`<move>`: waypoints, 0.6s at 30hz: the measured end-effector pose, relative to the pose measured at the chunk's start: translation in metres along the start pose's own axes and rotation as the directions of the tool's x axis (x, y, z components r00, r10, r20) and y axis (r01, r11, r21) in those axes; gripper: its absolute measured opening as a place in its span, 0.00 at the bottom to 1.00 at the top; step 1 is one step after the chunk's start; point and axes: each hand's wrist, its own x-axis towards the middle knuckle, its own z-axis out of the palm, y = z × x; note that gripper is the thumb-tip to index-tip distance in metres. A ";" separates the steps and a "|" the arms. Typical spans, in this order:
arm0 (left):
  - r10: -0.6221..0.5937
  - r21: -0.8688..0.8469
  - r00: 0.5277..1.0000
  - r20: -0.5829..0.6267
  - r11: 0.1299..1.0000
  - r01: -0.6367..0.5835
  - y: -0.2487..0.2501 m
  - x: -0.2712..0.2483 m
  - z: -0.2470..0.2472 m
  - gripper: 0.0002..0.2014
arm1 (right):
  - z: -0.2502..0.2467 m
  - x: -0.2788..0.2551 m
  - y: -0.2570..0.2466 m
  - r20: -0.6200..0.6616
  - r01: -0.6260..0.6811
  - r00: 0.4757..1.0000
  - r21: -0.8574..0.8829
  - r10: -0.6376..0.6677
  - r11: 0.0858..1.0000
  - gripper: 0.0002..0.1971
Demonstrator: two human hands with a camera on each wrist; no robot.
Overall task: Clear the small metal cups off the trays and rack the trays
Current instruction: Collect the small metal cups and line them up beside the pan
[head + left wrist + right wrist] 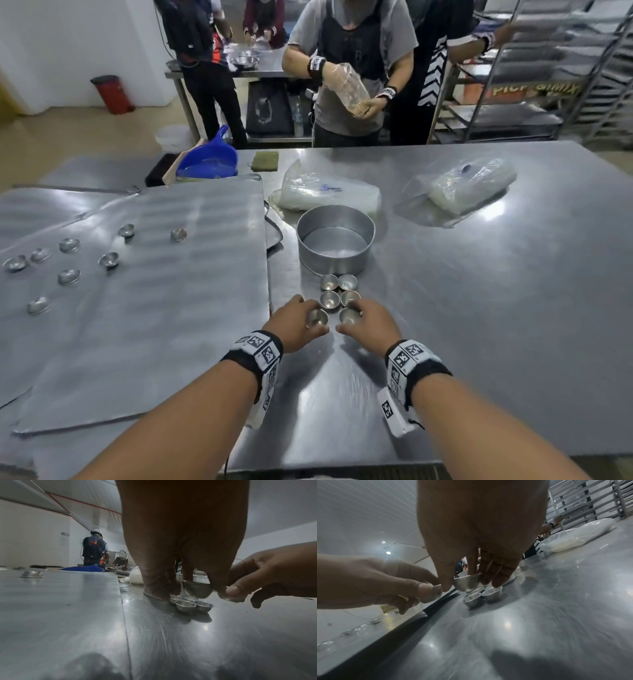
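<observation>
Both my hands hover over the steel table (pixel 479 308), just right of the big flat tray (pixel 164 308). My left hand (pixel 313 317) pinches a small metal cup (pixel 197 590) by its rim, lifted a little off the table. Beside it, my right hand (pixel 351 316) pinches another small cup (pixel 467 583), also lifted. Just beyond my fingers, a cluster of cups (pixel 339 290) stands upright in two rows on the table. Several more cups (pixel 68 275) lie scattered over the tray's left part.
A round metal pan (pixel 335 238) stands right behind the cluster. Two plastic-wrapped bundles (pixel 329 192) (pixel 469 186) lie farther back, with a blue scoop (pixel 209 159) at the back left. People stand at the table's far edge; a tray rack (pixel 565 68) is at the back right.
</observation>
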 end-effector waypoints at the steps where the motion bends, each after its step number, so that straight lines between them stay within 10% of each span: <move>1: 0.003 0.013 1.000 0.019 1.000 -0.003 0.001 0.002 0.004 0.23 | 0.001 0.000 0.005 0.007 -0.023 1.000 -0.021 0.023 1.000 0.27; 18: -0.050 0.063 0.991 0.121 0.997 0.043 0.000 0.034 0.040 0.25 | 0.006 0.021 0.041 0.113 -0.046 0.992 -0.123 0.060 0.991 0.34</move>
